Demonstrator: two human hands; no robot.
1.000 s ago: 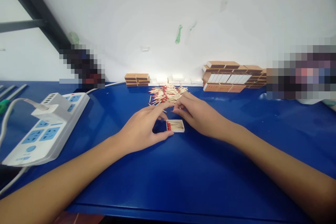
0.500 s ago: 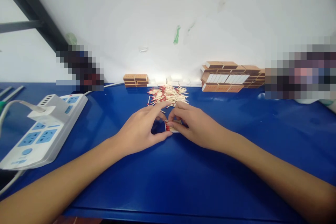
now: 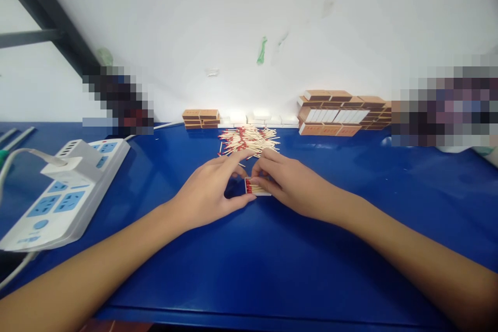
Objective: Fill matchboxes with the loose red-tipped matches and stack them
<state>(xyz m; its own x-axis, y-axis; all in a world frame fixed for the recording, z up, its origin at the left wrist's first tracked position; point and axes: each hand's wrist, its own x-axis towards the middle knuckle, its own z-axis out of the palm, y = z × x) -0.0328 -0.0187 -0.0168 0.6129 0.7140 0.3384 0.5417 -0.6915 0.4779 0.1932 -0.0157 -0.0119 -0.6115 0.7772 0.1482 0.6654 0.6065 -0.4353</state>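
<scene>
A small white matchbox tray (image 3: 265, 194) lies on the blue table, filled with red-headed matches (image 3: 254, 188). My left hand (image 3: 212, 187) is curved around the tray's left end, thumb at the near side and fingers at the far side. Over the tray, the thumb and forefinger of my right hand (image 3: 286, 181) are pinched together at the matches; the exact match between them is hidden. Just beyond both hands lies a loose heap of matches (image 3: 249, 140), heads pointing in mixed directions.
Along the wall stand a small stack of brown matchboxes (image 3: 200, 118), a row of white trays (image 3: 259, 118) and a taller matchbox stack (image 3: 338, 114). A white power strip (image 3: 73, 192) with a plugged-in adapter (image 3: 73, 161) sits at the left. Blurred patches cover both far sides.
My right hand's fingertips have shifted slightly right and up over the tray, showing more of the red match heads. My left hand stays in place.
</scene>
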